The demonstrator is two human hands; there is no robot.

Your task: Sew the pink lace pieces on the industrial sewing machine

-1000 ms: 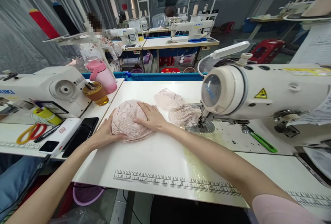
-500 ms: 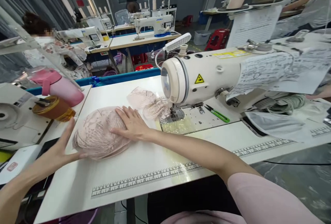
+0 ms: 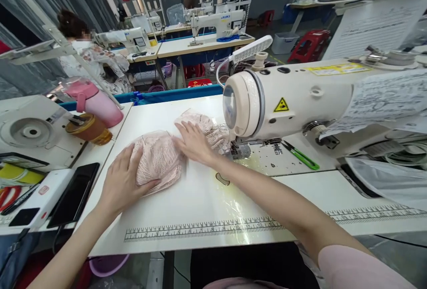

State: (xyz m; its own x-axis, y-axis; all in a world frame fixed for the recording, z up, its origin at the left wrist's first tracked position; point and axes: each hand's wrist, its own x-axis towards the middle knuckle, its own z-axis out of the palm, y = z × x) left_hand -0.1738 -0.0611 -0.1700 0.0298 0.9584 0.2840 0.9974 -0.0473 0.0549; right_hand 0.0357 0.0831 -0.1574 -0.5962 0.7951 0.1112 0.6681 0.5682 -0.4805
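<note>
A rounded mound of pale pink lace fabric, shaped like bra cups, lies on the white sewing table. My left hand curves round its left side, fingers on top and thumb along the near edge. Flat and with fingers extended, my right hand rests between the mound and a second pink lace piece. Its fingertips touch that second piece, which runs toward the needle area of the sewing machine. Part of the lace is hidden under my right hand.
Green-handled thread snips lie on the machine bed. A printed ruler follows the table's front edge. On the left are a pink bottle, an amber cup and a black phone. Another person sits beyond.
My left hand has moved right, from beside the mound onto its left side. The mound looks narrower. My right hand has slid off the mound toward the second lace piece. The view has shifted left.
</note>
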